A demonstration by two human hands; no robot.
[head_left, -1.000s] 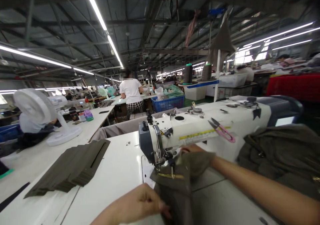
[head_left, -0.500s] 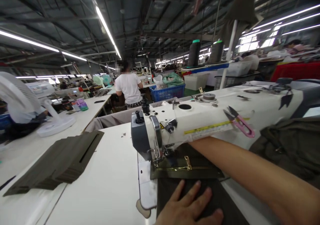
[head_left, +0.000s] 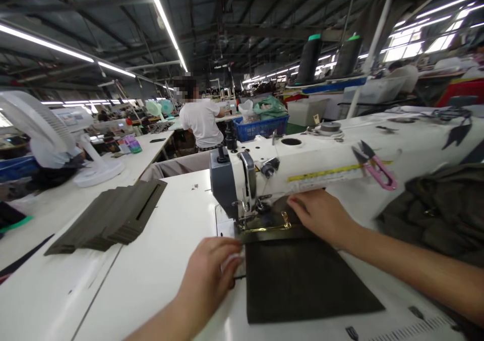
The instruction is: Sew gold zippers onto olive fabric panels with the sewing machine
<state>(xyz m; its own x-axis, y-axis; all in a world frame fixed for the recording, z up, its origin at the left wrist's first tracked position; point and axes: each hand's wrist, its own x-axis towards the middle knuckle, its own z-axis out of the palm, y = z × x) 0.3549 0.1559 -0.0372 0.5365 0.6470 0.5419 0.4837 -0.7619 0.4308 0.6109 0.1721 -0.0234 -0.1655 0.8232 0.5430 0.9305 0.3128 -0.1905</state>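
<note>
A dark olive fabric panel (head_left: 302,280) lies under the head of the white sewing machine (head_left: 325,159). Along its upper part runs a gold zipper (head_left: 266,228) with a gold pull near its right end. My left hand (head_left: 214,265) is at the panel's left edge beside the needle area, thumb and fingers curved but apart, with nothing seen between them. My right hand (head_left: 321,212) rests on the fabric right of the zipper pull, its fingertips at the cloth; whether they pinch it is unclear.
Stacked olive pieces (head_left: 109,215) lie on the table to the left. Pink-handled snips (head_left: 378,169) rest on the machine arm. Bunched dark fabric (head_left: 438,210) is at the right. A white fan (head_left: 98,167) stands at the left, and a person (head_left: 202,121) sits beyond.
The left hand has moved from flat on the panel to its left edge by the needle. The right hand has come out from behind the machine arm. The camera view has shifted.
</note>
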